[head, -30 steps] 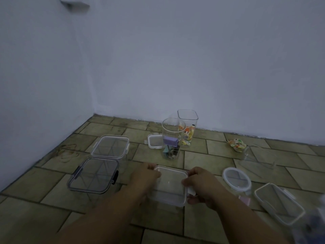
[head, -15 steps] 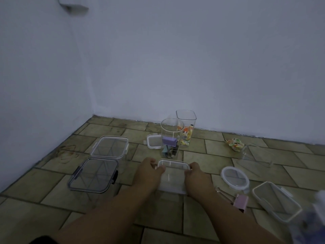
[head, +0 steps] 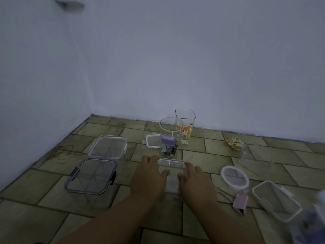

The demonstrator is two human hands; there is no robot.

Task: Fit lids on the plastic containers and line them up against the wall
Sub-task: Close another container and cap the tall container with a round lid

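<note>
A small clear rectangular container with its lid (head: pixel 172 170) sits on the tiled floor in front of me. My left hand (head: pixel 149 175) lies flat on its left side and my right hand (head: pixel 194 180) on its right side, both pressing down on the lid. Behind it stands a tall round clear jar (head: pixel 170 136) with binder clips inside, and a tall square jar (head: pixel 185 127) with colourful packets against the wall. A small lid (head: pixel 152 140) lies to the left of the round jar.
Two large lidded square containers (head: pixel 107 147) (head: pixel 91 176) stand at the left. At the right lie a round lid (head: pixel 234 176), an open rectangular container (head: pixel 276 199), a clear tipped container (head: pixel 256 154), a packet (head: pixel 234 142) and a pink binder clip (head: pixel 240 205).
Both hands moved from gripping the small container's sides to lying flat on top of its lid, and the container shifted slightly farther from me. A pink binder clip came into view.
</note>
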